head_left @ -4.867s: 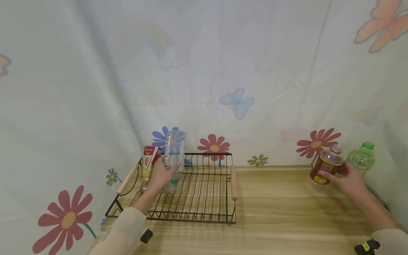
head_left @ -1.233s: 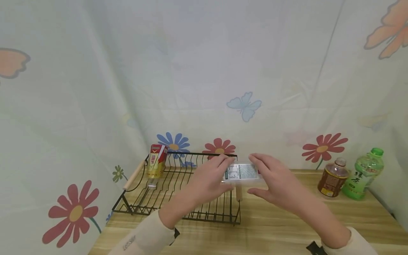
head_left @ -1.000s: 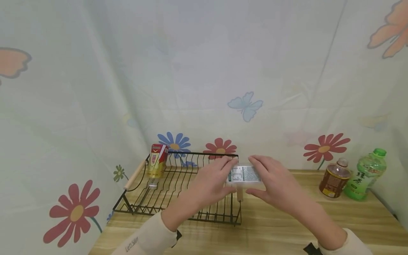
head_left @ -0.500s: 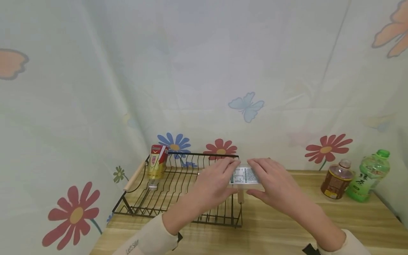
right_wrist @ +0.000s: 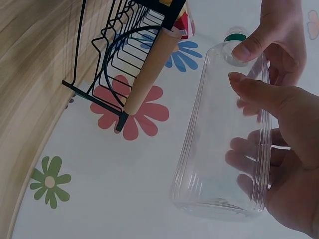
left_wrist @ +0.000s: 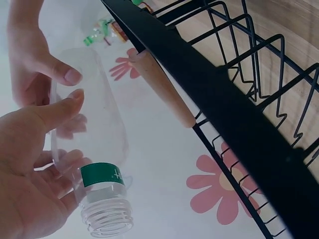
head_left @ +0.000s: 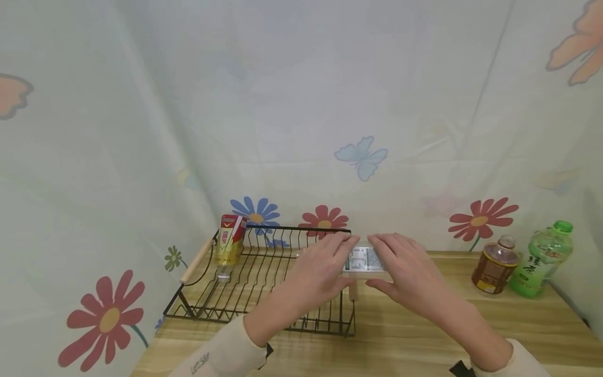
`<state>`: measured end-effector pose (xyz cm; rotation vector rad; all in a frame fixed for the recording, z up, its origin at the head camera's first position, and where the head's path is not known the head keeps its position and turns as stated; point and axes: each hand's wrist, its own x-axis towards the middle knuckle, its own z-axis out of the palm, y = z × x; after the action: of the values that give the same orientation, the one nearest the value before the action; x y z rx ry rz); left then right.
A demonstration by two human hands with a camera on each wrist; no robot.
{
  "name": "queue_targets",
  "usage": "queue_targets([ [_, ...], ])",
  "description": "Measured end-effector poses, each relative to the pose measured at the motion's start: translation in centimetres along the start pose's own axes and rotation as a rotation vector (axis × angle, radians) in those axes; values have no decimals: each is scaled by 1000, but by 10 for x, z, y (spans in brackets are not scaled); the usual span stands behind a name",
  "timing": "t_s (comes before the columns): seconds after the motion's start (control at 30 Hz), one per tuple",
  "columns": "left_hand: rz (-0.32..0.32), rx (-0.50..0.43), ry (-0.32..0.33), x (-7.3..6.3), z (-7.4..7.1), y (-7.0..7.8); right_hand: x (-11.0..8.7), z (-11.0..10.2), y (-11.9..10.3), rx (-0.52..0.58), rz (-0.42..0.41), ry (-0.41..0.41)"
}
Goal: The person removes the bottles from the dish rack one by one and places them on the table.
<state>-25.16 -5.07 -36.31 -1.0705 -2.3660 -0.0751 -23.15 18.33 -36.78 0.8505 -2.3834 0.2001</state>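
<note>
Both hands hold a clear plastic bottle [head_left: 365,260] lying sideways in the air by the rack's right end. My left hand [head_left: 317,264] grips it near the neck, thumb on one side and fingers on the other. In the left wrist view the bottle's neck [left_wrist: 102,177] has a green band and a threaded mouth without a cap. My right hand [head_left: 407,267] grips the body toward the base, which shows in the right wrist view with the fingers [right_wrist: 244,157] seen through the plastic. From the head view, the hands hide both bottle ends.
A black wire rack [head_left: 282,330] with wooden handles stands on the wooden table [head_left: 400,340]. A red and yellow drink carton [head_left: 231,241] leans at its left end. At the right are a brown-labelled bottle [head_left: 494,266] and a green bottle [head_left: 542,259]. A flowered curtain [head_left: 292,104] hangs behind.
The clear bottle has gone from upside down over the rack to sideways between both hands. My right hand has let go of the brown-labelled bottle, which stands on the table. Lately the hands barely move.
</note>
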Motion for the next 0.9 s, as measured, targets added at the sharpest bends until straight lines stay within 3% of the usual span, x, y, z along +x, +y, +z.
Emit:
queue_targets([
  [0.23, -26, -24, -54, 0, -2, 1, -1, -1, 4, 25, -8, -19],
  [0.43, -40, -95, -113, -8, -2, -2, -6, -2, 5, 39, -31, -53],
  [0.73, -75, -163, -135, -21, -13, -16, -14, -7, 16, 21, -25, -38],
  [0.9, -127, -221, -146, -29, -17, -26, -16, -13, 24, 35, -5, -44],
])
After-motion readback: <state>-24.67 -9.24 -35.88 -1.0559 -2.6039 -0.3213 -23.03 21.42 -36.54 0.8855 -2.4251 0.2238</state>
